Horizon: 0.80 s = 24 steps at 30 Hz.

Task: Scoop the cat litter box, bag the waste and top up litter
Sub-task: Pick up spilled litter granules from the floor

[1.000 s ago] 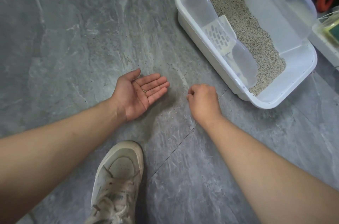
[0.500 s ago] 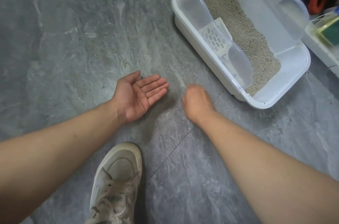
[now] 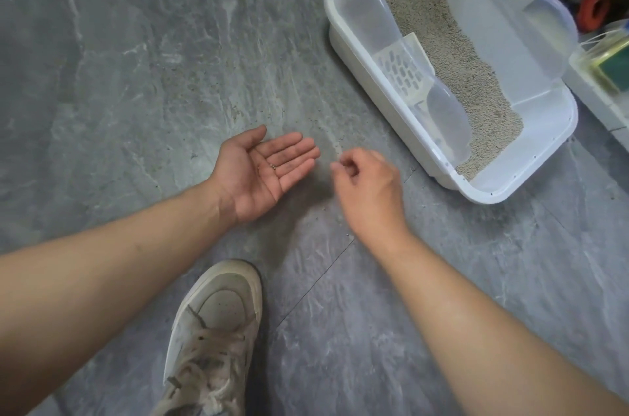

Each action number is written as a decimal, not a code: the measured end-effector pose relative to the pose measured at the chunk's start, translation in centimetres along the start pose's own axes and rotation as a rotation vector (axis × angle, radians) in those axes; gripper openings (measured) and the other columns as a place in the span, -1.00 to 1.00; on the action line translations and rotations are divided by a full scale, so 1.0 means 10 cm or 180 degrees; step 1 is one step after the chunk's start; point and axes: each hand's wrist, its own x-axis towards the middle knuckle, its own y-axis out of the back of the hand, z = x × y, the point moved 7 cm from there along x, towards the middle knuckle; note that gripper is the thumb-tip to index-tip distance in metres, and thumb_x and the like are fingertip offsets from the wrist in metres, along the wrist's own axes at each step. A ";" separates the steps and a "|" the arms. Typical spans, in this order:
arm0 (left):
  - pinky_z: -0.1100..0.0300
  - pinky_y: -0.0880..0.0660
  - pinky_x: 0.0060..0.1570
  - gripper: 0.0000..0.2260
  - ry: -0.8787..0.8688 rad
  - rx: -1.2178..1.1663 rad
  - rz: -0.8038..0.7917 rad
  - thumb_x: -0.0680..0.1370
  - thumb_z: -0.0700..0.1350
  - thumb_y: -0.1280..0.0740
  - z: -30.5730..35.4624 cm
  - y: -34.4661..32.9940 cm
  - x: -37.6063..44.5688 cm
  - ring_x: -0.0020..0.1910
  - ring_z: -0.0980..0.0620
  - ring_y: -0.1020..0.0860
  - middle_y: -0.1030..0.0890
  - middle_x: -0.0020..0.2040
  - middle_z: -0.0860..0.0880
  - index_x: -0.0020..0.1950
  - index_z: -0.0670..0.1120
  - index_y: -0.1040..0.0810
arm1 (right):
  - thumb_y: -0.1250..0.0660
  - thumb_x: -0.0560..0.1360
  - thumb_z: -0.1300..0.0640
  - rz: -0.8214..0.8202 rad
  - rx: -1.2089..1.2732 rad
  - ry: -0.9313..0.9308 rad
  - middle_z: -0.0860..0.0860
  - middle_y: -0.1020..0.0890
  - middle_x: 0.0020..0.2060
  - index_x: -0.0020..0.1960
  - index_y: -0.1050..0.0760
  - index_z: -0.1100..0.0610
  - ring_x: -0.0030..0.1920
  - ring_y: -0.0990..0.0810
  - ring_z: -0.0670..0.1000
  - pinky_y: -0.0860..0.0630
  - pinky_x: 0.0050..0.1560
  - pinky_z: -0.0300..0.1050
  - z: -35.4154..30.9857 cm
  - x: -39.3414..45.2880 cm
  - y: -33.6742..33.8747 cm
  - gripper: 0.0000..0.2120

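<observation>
My left hand [image 3: 262,174] lies palm up just above the grey floor, fingers flat and together, with a couple of litter grains [image 3: 273,167] on the palm. My right hand [image 3: 369,187] hovers just to its right, blurred, fingertips pinched together; whether a grain is between them is not visible. The white litter box [image 3: 510,192] with a translucent high rim stands at the upper right, about a hand's width from my right hand. Grey litter [image 3: 456,54] fills its far side. A white slotted scoop [image 3: 405,72] leans inside against the near wall.
Loose litter grains [image 3: 337,143] are scattered on the floor between my hands and the box. My worn white sneaker [image 3: 218,330] is at the bottom centre. A white shelf with an orange object [image 3: 594,10] and a clear container [image 3: 609,65] stands at the right edge.
My right hand has lifted off the floor and turned toward my left palm, its pinched fingertips now pointing left. The left hand has stayed palm up in place.
</observation>
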 end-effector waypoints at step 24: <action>-0.14 -0.58 0.19 -0.54 -0.0078 0.0084 0.0132 0.68 0.01 -0.11 0.10 0.15 0.01 0.18 -0.31 -0.65 -0.65 0.20 -0.32 0.30 -0.34 -0.53 | -0.35 0.54 0.28 -0.0461 -0.0972 0.0610 0.14 -0.57 -0.19 -0.15 -0.60 0.26 -0.14 -0.55 0.16 -0.49 -0.09 0.01 0.46 0.19 -0.25 -0.88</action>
